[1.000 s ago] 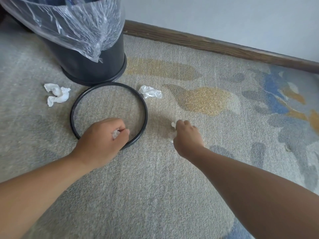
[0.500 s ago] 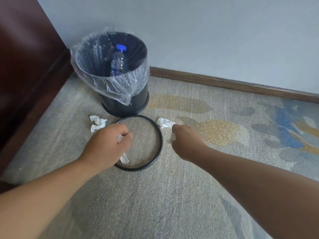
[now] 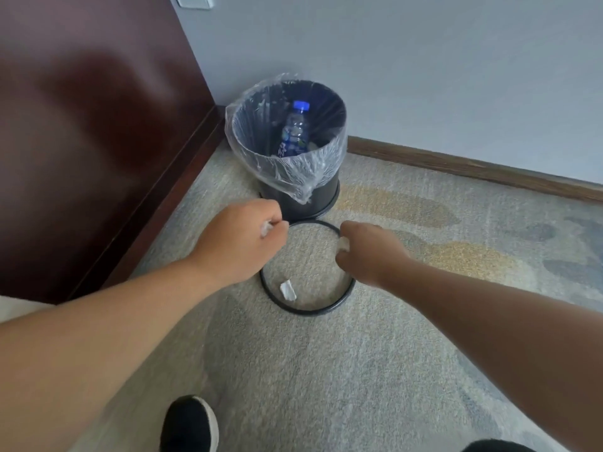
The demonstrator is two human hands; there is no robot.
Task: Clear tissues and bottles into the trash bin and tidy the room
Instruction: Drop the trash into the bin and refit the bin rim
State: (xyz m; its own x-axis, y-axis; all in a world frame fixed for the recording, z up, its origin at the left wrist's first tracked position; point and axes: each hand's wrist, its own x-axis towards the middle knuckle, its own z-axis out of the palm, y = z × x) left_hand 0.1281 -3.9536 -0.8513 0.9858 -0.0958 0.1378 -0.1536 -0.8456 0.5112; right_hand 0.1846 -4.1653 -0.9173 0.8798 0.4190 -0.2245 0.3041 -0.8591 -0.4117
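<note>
Two tissues at once?

Yes: my left grip (image 3: 241,236) pinches a tissue (image 3: 266,227), my right grip (image 3: 365,252) is curled round a second tissue (image 3: 343,245), both just short of the trash bin (image 3: 323,194) ahead, to drop together, I think. A scrap (image 3: 287,291) lies below, between them, inside the ring (image 3: 308,311).

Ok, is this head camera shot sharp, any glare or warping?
Head view: soft, even light; left hand and right hand slightly blurred; glare on the bin liner; dull sheen on the wood panel; wide-angle stretch toward the corners.

Forearms (image 3: 114,324) bare; black shoe (image 3: 187,425) with pale sole edge; second dark shoe toe (image 3: 496,447).
</note>
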